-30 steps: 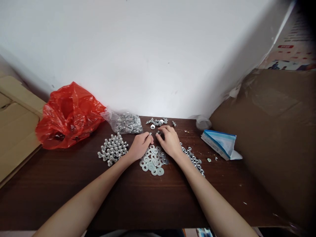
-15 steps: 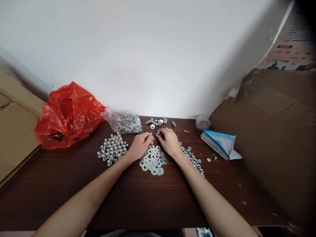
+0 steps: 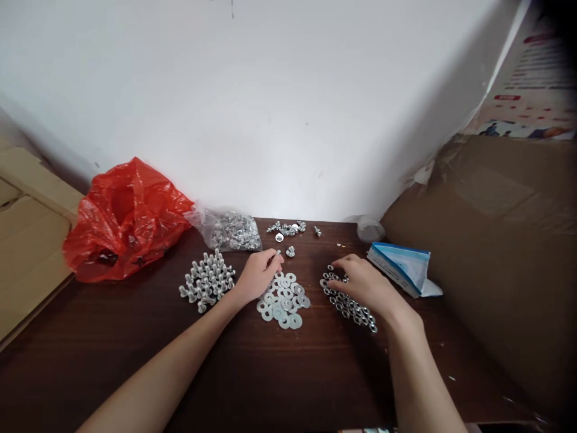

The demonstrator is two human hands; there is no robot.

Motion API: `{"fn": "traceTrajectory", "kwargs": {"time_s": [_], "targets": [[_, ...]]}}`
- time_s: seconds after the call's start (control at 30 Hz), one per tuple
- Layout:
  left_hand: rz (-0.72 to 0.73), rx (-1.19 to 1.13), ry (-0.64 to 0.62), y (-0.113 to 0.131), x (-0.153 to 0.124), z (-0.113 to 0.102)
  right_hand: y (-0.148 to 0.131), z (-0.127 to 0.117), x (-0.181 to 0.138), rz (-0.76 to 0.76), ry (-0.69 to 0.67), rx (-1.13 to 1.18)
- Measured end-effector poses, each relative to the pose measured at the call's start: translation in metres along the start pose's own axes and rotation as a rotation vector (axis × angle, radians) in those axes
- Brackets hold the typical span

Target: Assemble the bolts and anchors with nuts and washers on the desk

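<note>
My left hand [image 3: 258, 275] rests at the far edge of a pile of flat washers [image 3: 283, 297], fingers curled around a small bolt [image 3: 276, 255] whose tip shows past the fingertips. My right hand [image 3: 364, 285] lies over a row of small nuts [image 3: 348, 302], fingers bent down onto them; I cannot see whether it holds one. A lone assembled bolt [image 3: 291, 251] stands on the dark wooden table [image 3: 279, 367] just beyond my left fingertips. To the left is a cluster of upright bolts [image 3: 206, 280].
A red plastic bag [image 3: 124, 218] and a clear bag of hardware [image 3: 229, 229] lie at the back left. Assembled pieces [image 3: 286, 228] sit by the wall. A blue-white packet [image 3: 402, 268], a clear cup [image 3: 369, 229] and cardboard [image 3: 496, 252] are on the right; more cardboard [image 3: 27, 234] on the left.
My right hand left the spot beside my left hand and moved right onto the row of nuts. A small assembled bolt now stands where the hands met. The view shifted slightly down.
</note>
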State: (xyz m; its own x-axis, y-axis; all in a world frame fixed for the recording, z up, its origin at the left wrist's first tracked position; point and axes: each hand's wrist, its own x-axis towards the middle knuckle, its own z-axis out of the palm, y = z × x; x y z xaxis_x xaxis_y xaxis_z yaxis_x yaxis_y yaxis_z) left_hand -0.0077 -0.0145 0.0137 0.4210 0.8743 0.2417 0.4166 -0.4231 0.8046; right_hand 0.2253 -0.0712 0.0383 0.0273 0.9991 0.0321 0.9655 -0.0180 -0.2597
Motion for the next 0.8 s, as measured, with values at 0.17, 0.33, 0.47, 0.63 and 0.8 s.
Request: {"fn": "traceTrajectory", "kwargs": {"time_s": [0.17,0.33,0.47,0.63,0.8], "targets": [[0.005,-0.011,0.006,0.0,-0.001,-0.002,-0.008,0.018,-0.012,0.094,0.102,-0.124],[-0.007,-0.015,0.001,-0.001,-0.001,-0.003,-0.009,0.022,-0.012,0.081,0.172,-0.134],[-0.011,-0.029,-0.008,-0.001,-0.001,-0.003,-0.009,0.018,-0.012,0.093,0.158,-0.104],[-0.052,-0.084,0.02,-0.003,0.0,-0.003,-0.011,0.017,-0.01,0.092,0.185,-0.136],[-0.055,-0.081,0.059,-0.004,-0.001,-0.003,-0.02,0.006,-0.003,0.049,0.347,-0.014]]}}
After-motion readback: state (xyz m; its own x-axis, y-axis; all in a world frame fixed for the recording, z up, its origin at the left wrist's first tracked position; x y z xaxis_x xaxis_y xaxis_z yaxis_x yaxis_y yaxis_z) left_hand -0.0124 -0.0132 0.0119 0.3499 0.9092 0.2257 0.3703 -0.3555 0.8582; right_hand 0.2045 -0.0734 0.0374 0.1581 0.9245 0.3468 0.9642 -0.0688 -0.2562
